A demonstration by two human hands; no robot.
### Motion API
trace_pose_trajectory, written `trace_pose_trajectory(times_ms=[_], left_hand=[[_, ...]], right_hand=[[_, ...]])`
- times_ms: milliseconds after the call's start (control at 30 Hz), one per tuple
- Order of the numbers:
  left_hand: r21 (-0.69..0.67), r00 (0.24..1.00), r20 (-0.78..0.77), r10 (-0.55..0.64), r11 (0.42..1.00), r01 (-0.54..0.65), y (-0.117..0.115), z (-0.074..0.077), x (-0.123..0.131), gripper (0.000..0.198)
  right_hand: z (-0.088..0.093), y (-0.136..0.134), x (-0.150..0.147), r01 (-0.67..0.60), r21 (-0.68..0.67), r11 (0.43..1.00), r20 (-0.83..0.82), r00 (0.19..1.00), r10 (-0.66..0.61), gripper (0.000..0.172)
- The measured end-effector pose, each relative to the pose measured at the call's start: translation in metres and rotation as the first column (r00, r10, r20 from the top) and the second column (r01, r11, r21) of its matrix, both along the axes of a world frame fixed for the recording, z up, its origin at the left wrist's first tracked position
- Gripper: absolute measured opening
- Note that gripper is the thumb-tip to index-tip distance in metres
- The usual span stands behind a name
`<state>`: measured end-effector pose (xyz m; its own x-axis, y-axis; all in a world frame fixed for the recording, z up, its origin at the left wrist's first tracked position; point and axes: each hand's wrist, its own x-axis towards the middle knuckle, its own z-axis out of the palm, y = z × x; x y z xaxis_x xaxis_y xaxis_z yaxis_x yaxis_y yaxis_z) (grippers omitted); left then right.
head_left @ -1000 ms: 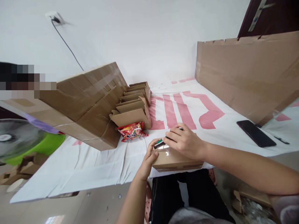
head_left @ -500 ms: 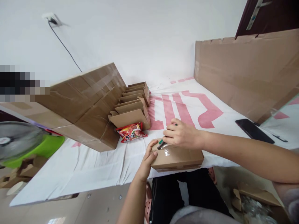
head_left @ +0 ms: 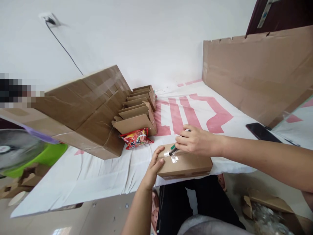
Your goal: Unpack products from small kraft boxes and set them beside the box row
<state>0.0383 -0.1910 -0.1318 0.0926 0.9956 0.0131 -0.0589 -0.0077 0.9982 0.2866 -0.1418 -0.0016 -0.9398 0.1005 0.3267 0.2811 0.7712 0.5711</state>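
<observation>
A closed cardboard box (head_left: 188, 164) lies flat at the table's near edge, with clear tape on its top. My left hand (head_left: 156, 163) grips the box's left end, thumb on the top and fingers round the far corner. In my right hand (head_left: 195, 141) is a slim black-and-green tool, seemingly a utility knife (head_left: 173, 149), held at a slant. Its tip meets the taped seam left of the middle; whether it cuts in I cannot tell. Just beyond my left hand lies a red noodle packet (head_left: 137, 138).
Several open cardboard boxes (head_left: 135, 124) stand in a row beside a large carton (head_left: 85, 114) at left. A tall cardboard panel (head_left: 254, 71) and a black phone (head_left: 262, 133) are on the right. A carton of clear plastic (head_left: 266, 215) sits on the floor.
My right hand and the knife have shifted slightly right along the box's taped seam. My left hand keeps its grip. The whole view has drifted a little.
</observation>
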Motion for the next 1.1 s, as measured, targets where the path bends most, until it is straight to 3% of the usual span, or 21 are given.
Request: trace_pose_trajectory(times_ms=[233,433,567,833,967,1100], left_hand=[[-0.010,0.999,-0.038,0.028,1.000,-0.028,0.000,0.002,0.000,0.058],[-0.046,0.999,0.005,0.041,0.998,-0.041,-0.002,0.007,0.002,0.052],[-0.067,0.999,0.033,0.038,0.997,-0.035,-0.003,0.007,0.003,0.055],[-0.070,1.000,0.012,0.017,0.997,-0.016,-0.001,0.004,0.000,0.065],[-0.068,1.000,0.005,0.025,0.997,-0.025,-0.002,0.005,0.000,0.062],[-0.050,0.998,-0.042,0.037,0.998,-0.039,-0.003,0.008,0.002,0.060]], right_hand=[[-0.009,-0.003,0.004,-0.029,0.024,0.999,-0.056,0.998,0.031,0.020],[-0.003,-0.005,0.017,-0.019,-0.016,1.000,0.026,0.999,0.019,0.019],[-0.001,-0.006,0.023,0.029,-0.019,0.999,-0.049,0.998,-0.030,0.020],[-0.019,-0.003,0.004,0.014,-0.036,0.999,-0.185,0.982,-0.021,0.022],[-0.029,-0.004,-0.005,-0.024,-0.033,0.999,-0.184,0.983,0.018,0.019],[-0.026,-0.008,0.001,-0.021,-0.029,0.999,-0.153,0.988,0.016,0.018]])
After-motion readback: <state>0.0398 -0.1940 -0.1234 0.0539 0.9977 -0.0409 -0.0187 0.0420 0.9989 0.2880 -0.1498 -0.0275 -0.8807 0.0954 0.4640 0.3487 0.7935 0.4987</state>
